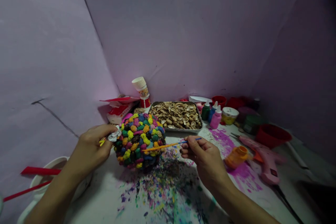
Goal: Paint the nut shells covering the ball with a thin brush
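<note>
A round ball (pixel 139 140) covered in peanut shells painted many colours is held over the table. My left hand (pixel 96 143) is closed at its left side, gripping it by a whitish crumpled piece (pixel 114 134); small yellow ends (pixel 102 141) stick out by the fingers. In my right hand (pixel 203 152), pinched between thumb and fingers, is a thin paintbrush (pixel 170 145) with a blue and orange handle. The brush points left, and its tip appears to meet the front of the ball. Behind the ball lies a metal tray (pixel 183 131) heaped with unpainted peanut shells (pixel 178 114).
An orange paint jar (pixel 236 156) and a pink glue gun (pixel 262 161) lie at the right. Paint bottles (pixel 215 118) stand beside the tray. Stacked paper cups (pixel 141 87) rise at the back. A white bucket (pixel 42 178) is at lower left. Paint stains the tabletop (pixel 168 189).
</note>
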Tool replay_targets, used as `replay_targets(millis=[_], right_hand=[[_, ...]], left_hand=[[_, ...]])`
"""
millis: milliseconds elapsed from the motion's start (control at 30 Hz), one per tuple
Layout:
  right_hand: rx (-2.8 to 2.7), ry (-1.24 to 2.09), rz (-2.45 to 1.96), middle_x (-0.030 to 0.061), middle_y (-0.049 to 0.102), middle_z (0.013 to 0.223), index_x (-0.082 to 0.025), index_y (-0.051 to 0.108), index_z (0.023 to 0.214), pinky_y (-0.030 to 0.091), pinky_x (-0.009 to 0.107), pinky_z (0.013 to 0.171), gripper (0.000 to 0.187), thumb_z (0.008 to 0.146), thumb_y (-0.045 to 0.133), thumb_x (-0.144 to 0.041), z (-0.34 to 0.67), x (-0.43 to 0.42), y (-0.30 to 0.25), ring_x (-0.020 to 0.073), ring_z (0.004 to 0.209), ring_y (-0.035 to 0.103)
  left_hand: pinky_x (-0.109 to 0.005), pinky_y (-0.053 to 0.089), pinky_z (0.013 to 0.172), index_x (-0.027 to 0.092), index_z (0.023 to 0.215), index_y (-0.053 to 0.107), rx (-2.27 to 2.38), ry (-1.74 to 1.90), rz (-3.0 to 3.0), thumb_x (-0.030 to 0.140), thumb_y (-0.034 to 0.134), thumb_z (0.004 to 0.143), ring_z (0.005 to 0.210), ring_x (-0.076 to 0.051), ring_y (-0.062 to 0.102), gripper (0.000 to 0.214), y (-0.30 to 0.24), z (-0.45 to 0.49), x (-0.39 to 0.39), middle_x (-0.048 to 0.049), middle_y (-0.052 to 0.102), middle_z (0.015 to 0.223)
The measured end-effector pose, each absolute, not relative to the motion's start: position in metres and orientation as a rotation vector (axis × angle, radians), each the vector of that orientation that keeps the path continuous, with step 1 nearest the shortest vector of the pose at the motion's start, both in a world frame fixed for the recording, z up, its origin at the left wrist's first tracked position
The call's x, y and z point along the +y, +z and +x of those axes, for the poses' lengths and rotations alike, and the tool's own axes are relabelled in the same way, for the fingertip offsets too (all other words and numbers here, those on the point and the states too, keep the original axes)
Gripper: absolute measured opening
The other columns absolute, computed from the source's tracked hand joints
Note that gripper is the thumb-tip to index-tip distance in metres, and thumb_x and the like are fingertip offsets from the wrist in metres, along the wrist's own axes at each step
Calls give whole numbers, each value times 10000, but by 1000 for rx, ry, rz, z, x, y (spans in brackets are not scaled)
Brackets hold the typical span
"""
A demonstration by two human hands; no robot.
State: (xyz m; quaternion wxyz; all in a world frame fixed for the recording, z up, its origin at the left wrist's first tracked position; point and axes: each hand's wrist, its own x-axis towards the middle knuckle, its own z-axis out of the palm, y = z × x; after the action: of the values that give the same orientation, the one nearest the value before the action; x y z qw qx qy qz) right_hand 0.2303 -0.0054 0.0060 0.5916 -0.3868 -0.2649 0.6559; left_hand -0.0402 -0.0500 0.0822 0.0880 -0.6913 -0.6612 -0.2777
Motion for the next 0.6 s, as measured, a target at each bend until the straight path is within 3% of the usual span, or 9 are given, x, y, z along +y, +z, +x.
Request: replay_targets(millis=[333,600], right_hand=[[-799,1464,-827,16,698,555,-156,717,686,585,253,519,418,524,893,-499,242,4,-3,138,487,662],[-995,1185,-794,12,704,579,-199,728,704,599,282,566,312,637,844,-481,254,-2,15,162,521,682]], left_hand=[[-308,525,718,159,829,700,-1979,-798,-2056,314,409,726,737,-221,687,346,83,-40,-50,-85,767,803],[-315,525,720,170,810,696,-1961,-793,-2051,303,397,721,731,-227,690,339,81,-40,-50,-80,766,789]])
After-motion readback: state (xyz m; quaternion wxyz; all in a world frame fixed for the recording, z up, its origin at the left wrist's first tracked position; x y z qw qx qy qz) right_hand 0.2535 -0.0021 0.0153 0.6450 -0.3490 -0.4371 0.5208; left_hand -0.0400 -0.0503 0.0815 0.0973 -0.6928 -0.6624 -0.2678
